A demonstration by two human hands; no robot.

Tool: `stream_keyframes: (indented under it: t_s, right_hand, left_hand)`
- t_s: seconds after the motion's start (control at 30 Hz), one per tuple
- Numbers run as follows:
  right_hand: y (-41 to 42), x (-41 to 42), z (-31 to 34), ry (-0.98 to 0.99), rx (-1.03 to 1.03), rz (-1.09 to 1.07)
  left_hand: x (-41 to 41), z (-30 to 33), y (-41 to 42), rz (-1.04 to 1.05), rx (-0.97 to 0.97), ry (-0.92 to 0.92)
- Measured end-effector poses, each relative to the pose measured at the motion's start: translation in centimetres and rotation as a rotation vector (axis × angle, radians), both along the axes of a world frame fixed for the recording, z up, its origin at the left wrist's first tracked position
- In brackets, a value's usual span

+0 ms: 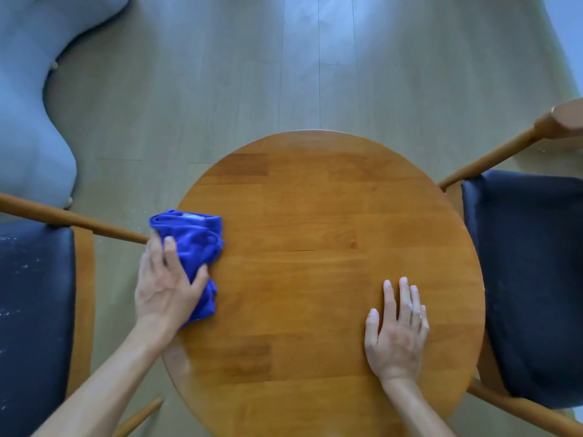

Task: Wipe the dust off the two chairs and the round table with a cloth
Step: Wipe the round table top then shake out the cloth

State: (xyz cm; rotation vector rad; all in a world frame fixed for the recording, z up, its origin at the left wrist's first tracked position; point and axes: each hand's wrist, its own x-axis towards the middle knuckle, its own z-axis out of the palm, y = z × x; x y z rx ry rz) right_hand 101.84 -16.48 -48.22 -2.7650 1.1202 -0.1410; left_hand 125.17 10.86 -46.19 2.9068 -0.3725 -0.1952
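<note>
A round wooden table point(315, 216) fills the middle of the head view. My left hand point(164, 285) presses a bunched blue cloth point(192, 244) onto the table's left edge, fingers bent over the cloth. My right hand point(397, 329) lies flat on the tabletop at the right, fingers spread, holding nothing. A wooden chair with a dark seat point(34, 310) stands at the left, its seat speckled with pale dust. A second chair with a dark seat point(530, 279) stands at the right.
A pale grey upholstered piece point(28, 105) stands on the wood-plank floor point(252, 74) at the back left. The left chair's wooden rail point(79, 220) runs toward the table just behind the cloth. Both chairs sit close against the table's sides.
</note>
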Motion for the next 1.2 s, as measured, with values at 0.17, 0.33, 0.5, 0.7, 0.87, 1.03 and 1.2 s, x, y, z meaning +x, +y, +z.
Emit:
stream_keyframes:
  t_s: [0.17,0.33,0.5,0.7,0.87,1.03,1.2]
  right_hand:
    - [-0.1,0.1,-0.1,0.029,-0.016,0.008]
    - [-0.2,-0.1,-0.1,0.025,-0.014,0.009]
    - [-0.4,-0.1,0.0,0.007,0.002,0.016]
    - [-0.1,0.0,0.1,0.012,0.014,0.005]
    - [0.0,0.1,-0.1,0.040,-0.010,0.012]
    - [-0.1,-0.1,-0.3,0.064,-0.025,0.016]
    - [-0.3,0.1,0.0,0.053,-0.021,0.005]
  left_hand:
    - [-1.1,0.1,-4.0,0.039,-0.024,-0.015]
    - [-6.8,-0.2,-15.7,-0.291,-0.057,-0.058]
    - [-6.9,-0.3,-16.0,-0.453,-0.131,-0.069]
    - [2.6,-0.5,-0.7,-0.023,-0.119,-0.096]
    - [2.2,-0.1,-3.3,0.124,-0.160,-0.109]
    - [-0.8,-0.6,-16.5,-0.182,-0.163,-0.090]
    - [-5.2,-0.8,-26.2,-0.526,-0.214,-0.081]
